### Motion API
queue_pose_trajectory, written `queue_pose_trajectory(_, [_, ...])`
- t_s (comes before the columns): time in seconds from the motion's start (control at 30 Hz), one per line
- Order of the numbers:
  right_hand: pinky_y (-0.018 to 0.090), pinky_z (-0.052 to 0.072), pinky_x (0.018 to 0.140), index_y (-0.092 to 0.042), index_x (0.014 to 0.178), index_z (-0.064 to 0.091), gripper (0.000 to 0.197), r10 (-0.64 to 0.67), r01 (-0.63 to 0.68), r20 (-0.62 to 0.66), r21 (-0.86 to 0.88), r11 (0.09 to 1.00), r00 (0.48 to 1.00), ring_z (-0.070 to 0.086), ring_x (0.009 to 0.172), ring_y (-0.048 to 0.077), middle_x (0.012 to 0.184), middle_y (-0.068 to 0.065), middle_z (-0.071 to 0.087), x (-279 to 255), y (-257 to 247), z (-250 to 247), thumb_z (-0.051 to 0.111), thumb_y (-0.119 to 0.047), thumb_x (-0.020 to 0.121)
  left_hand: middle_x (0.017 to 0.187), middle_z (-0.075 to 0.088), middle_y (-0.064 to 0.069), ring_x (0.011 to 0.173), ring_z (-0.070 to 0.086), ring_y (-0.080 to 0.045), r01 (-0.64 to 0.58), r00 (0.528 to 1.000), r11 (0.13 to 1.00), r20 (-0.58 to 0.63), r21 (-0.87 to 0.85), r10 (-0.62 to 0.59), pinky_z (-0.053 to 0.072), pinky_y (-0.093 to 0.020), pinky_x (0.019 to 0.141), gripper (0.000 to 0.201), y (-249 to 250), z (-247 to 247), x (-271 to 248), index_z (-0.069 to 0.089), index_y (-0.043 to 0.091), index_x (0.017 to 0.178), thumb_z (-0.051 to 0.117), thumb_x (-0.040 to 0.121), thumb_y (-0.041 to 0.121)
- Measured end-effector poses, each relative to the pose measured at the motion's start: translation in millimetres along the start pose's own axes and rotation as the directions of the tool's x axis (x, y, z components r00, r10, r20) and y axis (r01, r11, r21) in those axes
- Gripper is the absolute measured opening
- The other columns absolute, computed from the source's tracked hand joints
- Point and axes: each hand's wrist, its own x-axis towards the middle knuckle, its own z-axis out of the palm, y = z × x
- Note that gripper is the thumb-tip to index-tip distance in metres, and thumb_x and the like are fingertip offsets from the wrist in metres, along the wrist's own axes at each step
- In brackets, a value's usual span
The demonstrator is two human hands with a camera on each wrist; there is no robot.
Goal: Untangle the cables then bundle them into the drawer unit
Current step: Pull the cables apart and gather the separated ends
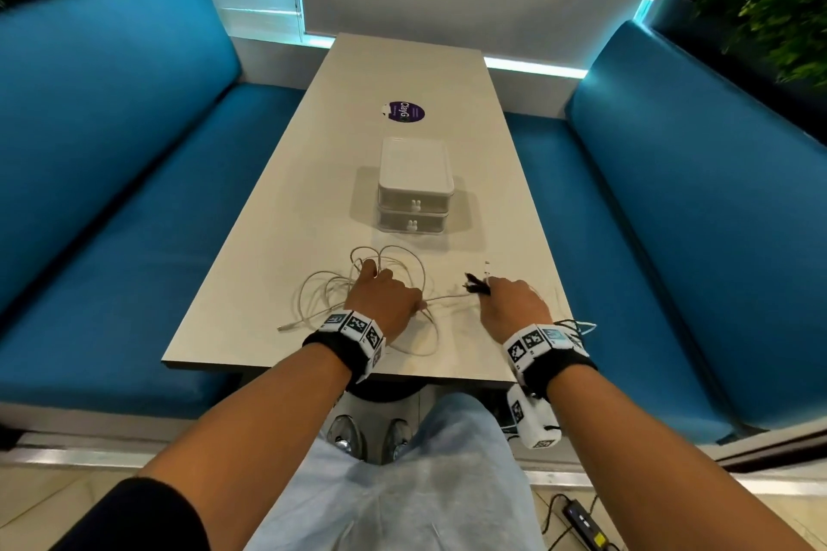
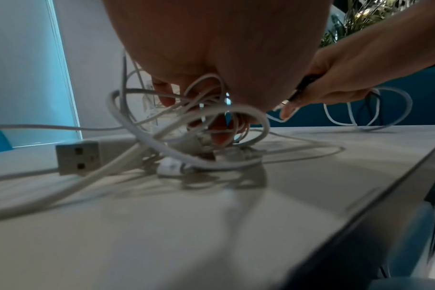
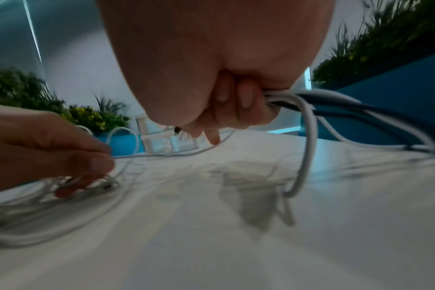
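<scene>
Left fingers gripping tangled white cables, right fingers clutching black-and-white cable bundle

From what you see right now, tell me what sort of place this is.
Probably a cafe or lounge booth: blue padded benches face each other across a narrow table, with plants behind the seats.

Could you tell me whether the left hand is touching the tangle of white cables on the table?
Touching. The left wrist view shows the left hand's fingers threaded through the loops of the white cables, and the head view shows it resting on the tangle.
</scene>
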Motion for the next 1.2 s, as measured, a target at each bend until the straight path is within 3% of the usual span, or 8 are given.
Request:
queue_pose_trajectory(0.13, [0.041,0.052,0.082,-0.019,0.116,0.061,0.027,-0.180,0.170,0.073,0.127,0.977,0.981,0.062,0.100,0.036,0.108,0.014,0.067,-5.4,-25.5,10.4,0.047,-0.031,0.097,0.092,0.071,0.000,0.100,0.057,-0.028,-0.010,0.998,1.000,-0.054,0.022,0.011,0.026,-0.048,0.097,0.028,10.1,-8.6,-1.6,0.061,0.028,0.108,0.034,0.102,0.034])
queue_pose_trajectory(0.27, [0.042,0.052,0.081,-0.018,0.115,0.061,0.026,-0.218,0.201,0.094,0.165,0.966,0.971,0.062,0.100,0.036,0.107,0.014,0.068,-2.1,-30.7,12.9,0.048,-0.032,0.097,0.095,0.070,0.000,0.098,0.059,-0.028,0.010,0.993,1.000,-0.115,-0.025,-0.013,0.028,-0.046,0.093,0.017,8.0,-6.8,-3.9,0.052,0.023,0.111,0.040,0.101,0.029])
queue_pose_trajectory(0.4, [0.042,0.053,0.076,-0.021,0.113,0.059,0.025,-0.227,0.218,0.060,0.126,0.968,0.972,0.063,0.093,0.035,0.101,0.012,0.069,0.6,-28.2,7.4,0.049,-0.037,0.097,0.093,0.069,0.002,0.098,0.058,-0.025,-0.002,0.983,0.994,-0.183,-0.108,-0.017,0.027,-0.043,0.096,0.018,0.6,-2.2,-4.3,0.048,0.024,0.118,0.044,0.101,0.025])
queue_pose_trajectory(0.57, [0.038,0.053,0.072,-0.021,0.117,0.058,0.024,-0.246,0.248,0.040,-0.037,0.968,0.968,0.064,0.089,0.033,0.100,0.011,0.066,0.3,-24.5,-0.6,0.045,-0.031,0.099,0.084,0.065,0.004,0.087,0.059,-0.025,-0.021,0.991,0.997,-0.135,-0.079,0.010,0.027,-0.042,0.090,0.010,-5.7,2.1,-8.5,0.053,0.028,0.101,0.050,0.095,0.020])
queue_pose_trajectory(0.77, [0.033,0.048,0.069,-0.021,0.111,0.060,0.023,-0.075,0.079,0.035,-0.132,0.988,0.997,0.063,0.084,0.030,0.096,0.008,0.065,7.2,11.7,-17.8,0.042,-0.024,0.098,0.093,0.067,0.008,0.094,0.057,-0.020,-0.020,0.990,0.999,-0.141,-0.042,0.014,0.027,-0.042,0.095,0.025,-29.0,6.4,-21.9,0.057,0.035,0.104,0.049,0.092,0.015])
queue_pose_trajectory(0.93, [0.035,0.048,0.071,-0.019,0.111,0.060,0.025,0.001,-0.001,0.005,-0.018,1.000,1.000,0.063,0.089,0.032,0.099,0.010,0.064,0.1,1.9,-7.2,0.040,-0.025,0.098,0.086,0.069,0.008,0.087,0.058,-0.019,0.006,0.992,0.997,-0.128,-0.081,-0.017,0.023,-0.040,0.093,0.020,-18.1,3.7,-14.3,0.058,0.034,0.098,0.047,0.091,0.020])
queue_pose_trajectory(1.07, [0.038,0.051,0.072,-0.026,0.123,0.056,0.030,-0.139,0.138,0.007,0.076,0.988,0.990,0.063,0.092,0.035,0.102,0.012,0.066,-4.7,-17.0,6.3,0.041,-0.033,0.099,0.079,0.068,0.005,0.082,0.059,-0.022,0.015,0.990,0.998,-0.140,-0.067,-0.024,0.024,-0.041,0.090,0.016,-6.7,1.0,-7.7,0.059,0.031,0.095,0.044,0.095,0.026])
queue_pose_trajectory(1.2, [0.040,0.051,0.077,-0.016,0.114,0.059,0.024,-0.250,0.235,0.079,0.165,0.958,0.965,0.062,0.097,0.036,0.105,0.014,0.068,-3.3,-31.5,11.3,0.046,-0.028,0.097,0.077,0.066,0.002,0.080,0.059,-0.024,0.034,0.986,0.996,-0.162,-0.078,-0.046,0.025,-0.042,0.088,0.013,2.2,-3.9,-4.9,0.052,0.029,0.090,0.042,0.097,0.025])
